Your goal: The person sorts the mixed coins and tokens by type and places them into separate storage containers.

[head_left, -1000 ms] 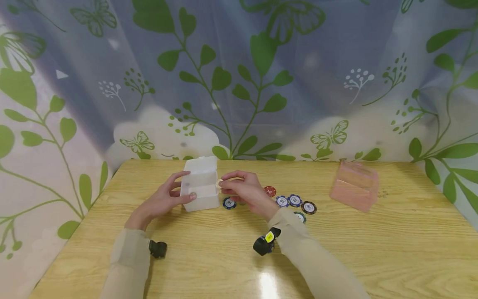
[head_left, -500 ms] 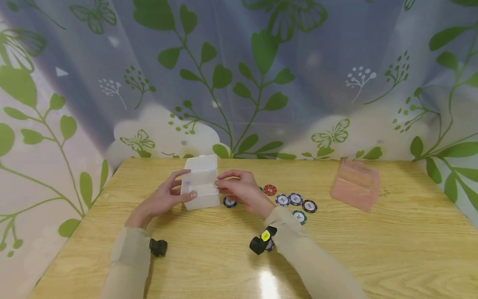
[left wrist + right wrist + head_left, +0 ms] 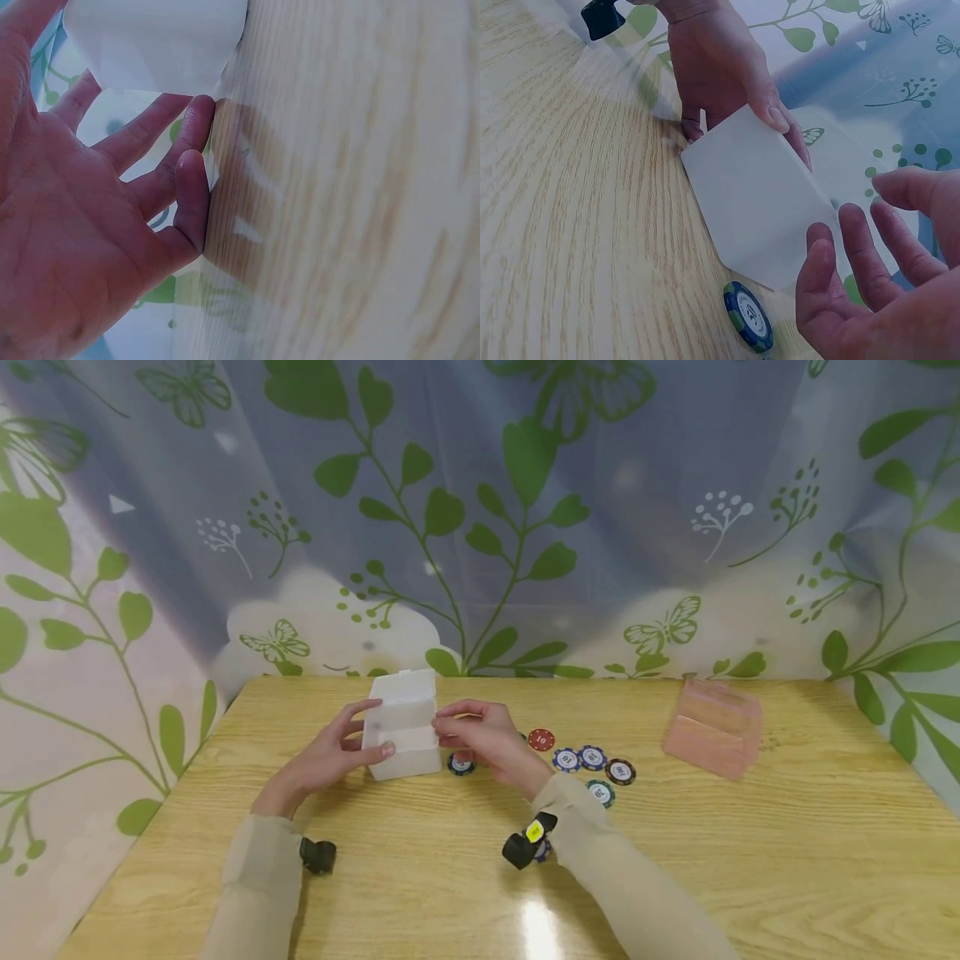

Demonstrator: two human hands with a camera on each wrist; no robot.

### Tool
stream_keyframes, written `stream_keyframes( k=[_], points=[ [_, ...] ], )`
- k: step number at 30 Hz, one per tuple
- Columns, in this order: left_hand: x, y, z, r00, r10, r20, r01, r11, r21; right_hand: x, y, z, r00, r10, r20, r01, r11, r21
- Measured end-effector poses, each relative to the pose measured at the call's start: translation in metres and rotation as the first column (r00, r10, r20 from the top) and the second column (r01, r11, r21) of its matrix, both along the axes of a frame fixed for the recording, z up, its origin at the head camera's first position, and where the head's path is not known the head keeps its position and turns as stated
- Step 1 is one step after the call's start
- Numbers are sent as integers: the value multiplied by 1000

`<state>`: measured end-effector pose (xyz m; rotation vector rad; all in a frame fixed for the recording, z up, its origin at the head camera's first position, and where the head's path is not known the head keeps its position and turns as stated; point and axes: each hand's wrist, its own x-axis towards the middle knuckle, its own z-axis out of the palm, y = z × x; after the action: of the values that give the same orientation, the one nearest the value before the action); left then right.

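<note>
A white plastic box stands on the table with its lid raised at the back. My left hand grips it from the left, thumb over the near rim and fingers along the far side. At the box's right edge is my right hand, fingertips right at the rim. In the right wrist view its fingers are loosely bent and apart, and no chip shows between them. A dark blue poker chip lies beside the box, below the right hand. The inside of the box is mostly white, its floor partly hidden.
Right of the hand lie a red chip, two blue chips, a black chip and a green chip. Another blue chip is partly under the right wrist camera. A pink translucent box sits farther right. A patterned curtain hangs behind.
One second ago my right hand pinched a pale chip at the box's right edge; that chip is now out of sight. The left hand and box stay in place.
</note>
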<state>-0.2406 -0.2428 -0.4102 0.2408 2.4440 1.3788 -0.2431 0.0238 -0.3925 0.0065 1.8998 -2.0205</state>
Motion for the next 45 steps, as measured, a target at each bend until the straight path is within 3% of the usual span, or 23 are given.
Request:
stream_keyframes(
  k=[29, 39, 45],
  points=[
    [0, -1, 1, 1000, -14, -16, 14, 1000, -21, -5, 36, -8, 998, -54, -44, 57, 996, 66],
    [2, 0, 2, 1000, -4, -8, 3, 1000, -23, -6, 57, -12, 994, 11, -113, 10, 982, 186],
    [3, 0, 2, 1000, -3, -1, 3, 1000, -15, -4, 67, -12, 982, 102, -156, -48, 948, 316]
  ],
)
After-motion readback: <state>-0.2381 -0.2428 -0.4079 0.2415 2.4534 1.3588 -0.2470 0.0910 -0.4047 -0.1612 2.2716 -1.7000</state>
